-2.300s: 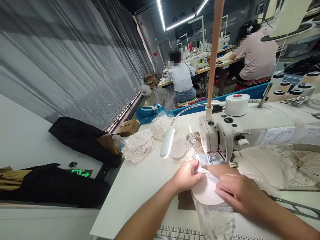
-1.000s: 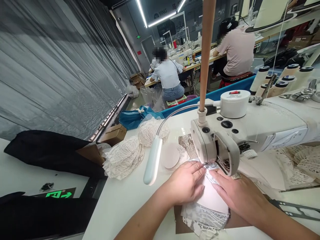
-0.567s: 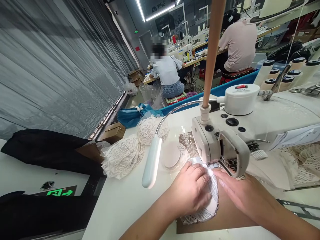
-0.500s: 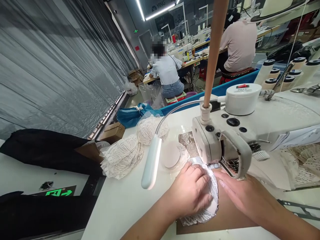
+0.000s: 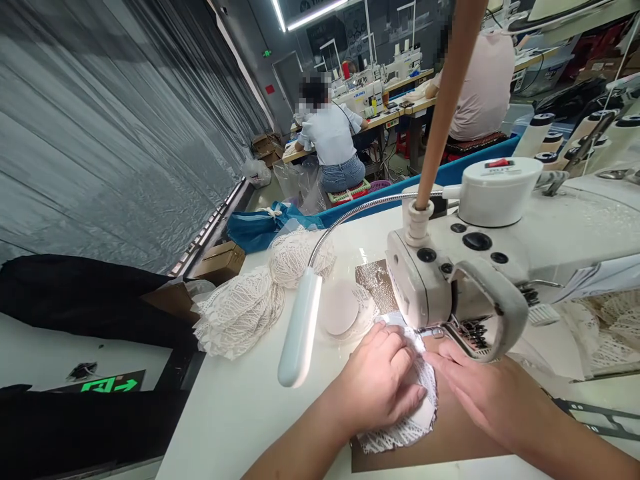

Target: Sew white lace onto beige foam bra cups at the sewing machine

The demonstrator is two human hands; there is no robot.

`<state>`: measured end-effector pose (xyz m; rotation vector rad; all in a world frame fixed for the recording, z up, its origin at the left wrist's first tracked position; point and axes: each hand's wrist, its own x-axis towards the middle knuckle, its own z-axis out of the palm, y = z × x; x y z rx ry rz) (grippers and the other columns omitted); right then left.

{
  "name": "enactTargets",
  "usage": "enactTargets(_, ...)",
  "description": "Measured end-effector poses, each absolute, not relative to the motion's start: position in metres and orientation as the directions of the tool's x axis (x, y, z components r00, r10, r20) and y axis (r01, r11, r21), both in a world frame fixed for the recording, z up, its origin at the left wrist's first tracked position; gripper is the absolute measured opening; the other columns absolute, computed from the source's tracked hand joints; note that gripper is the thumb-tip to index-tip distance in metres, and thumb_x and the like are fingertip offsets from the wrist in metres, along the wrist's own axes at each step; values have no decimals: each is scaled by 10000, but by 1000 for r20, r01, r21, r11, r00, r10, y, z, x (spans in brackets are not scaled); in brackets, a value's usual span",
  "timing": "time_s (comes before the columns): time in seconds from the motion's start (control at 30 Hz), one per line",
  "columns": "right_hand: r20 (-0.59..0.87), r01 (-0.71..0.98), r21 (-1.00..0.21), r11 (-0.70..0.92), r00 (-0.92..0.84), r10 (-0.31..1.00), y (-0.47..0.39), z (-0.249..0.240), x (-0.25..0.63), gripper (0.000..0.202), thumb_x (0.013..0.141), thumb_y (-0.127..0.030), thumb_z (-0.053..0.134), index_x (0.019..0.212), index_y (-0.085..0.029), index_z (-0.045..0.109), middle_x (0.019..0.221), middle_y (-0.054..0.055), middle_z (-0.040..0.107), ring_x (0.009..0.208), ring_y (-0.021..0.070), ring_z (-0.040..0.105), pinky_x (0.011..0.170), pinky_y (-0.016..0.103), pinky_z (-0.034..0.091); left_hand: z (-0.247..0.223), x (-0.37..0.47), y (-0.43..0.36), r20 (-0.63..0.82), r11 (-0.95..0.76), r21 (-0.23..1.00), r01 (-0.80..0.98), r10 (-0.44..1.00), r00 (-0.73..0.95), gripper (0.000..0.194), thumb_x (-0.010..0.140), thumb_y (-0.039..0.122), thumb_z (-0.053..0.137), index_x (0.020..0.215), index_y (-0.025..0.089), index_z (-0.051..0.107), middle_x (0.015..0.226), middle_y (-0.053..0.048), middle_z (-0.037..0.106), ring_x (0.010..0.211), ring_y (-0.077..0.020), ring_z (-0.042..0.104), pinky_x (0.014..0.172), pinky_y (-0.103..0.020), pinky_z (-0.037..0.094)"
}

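A white lace piece point(image 5: 425, 407) lies on the brown plate in front of the sewing machine point(image 5: 420, 287), its far end close to the needle area. My left hand point(image 5: 383, 377) rests on top of it, fingers bent and pressed on the fabric. On the other side, my right hand point(image 5: 480, 387) lies beside the piece's right edge, its fingers extended and partly hidden under the machine's guard. A round pale disc point(image 5: 341, 310) sits on lace left of the machine head.
Stacks of lace pieces point(image 5: 240, 310) lie at the table's left. A lamp point(image 5: 300, 333) on a bent metal neck hangs before them. Thread cones point(image 5: 533, 137) stand at the right. Two people sit at machines further back.
The view has shifted slightly, so the machine appears a little further right. My right hand's fingers have moved slightly closer to the lace edge; my left hand stays on the fabric.
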<state>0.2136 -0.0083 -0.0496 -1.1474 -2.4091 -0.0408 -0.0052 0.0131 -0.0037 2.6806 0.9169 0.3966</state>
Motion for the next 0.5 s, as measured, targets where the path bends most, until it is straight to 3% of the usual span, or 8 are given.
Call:
enactTargets(0.13, 443, 755, -145, 639, -528, 724, -7, -49, 212, 396, 835, -62, 399, 982, -236, 723, 902, 67, 689, 741, 220, 640, 538, 310, 436, -4, -5, 14, 168, -756, 357, 549, 630, 758, 372, 879, 339, 545, 1170, 111, 578, 1073, -141, 607, 1095, -301, 517, 989, -463, 416)
enactTargets(0.3, 445, 805, -52, 591, -511, 736, -5, -47, 207, 444, 801, -28, 419, 1102, -223, 681, 1076, 72, 696, 883, 219, 648, 664, 297, 499, -4, -5, 16, 172, -740, 358, 570, 652, 738, 394, 874, 317, 552, 1208, 109, 560, 1105, -149, 600, 1097, -293, 523, 980, -452, 431)
enactTargets(0.5, 444, 828, -22, 561, -495, 747, -3, -42, 203, 469, 814, -21, 393, 1137, -222, 666, 1064, 75, 702, 925, 211, 648, 744, 303, 525, -4, -7, 18, 169, -722, 312, 618, 682, 711, 361, 887, 329, 528, 1183, 125, 562, 1175, -165, 591, 1164, -319, 504, 1024, -519, 401)
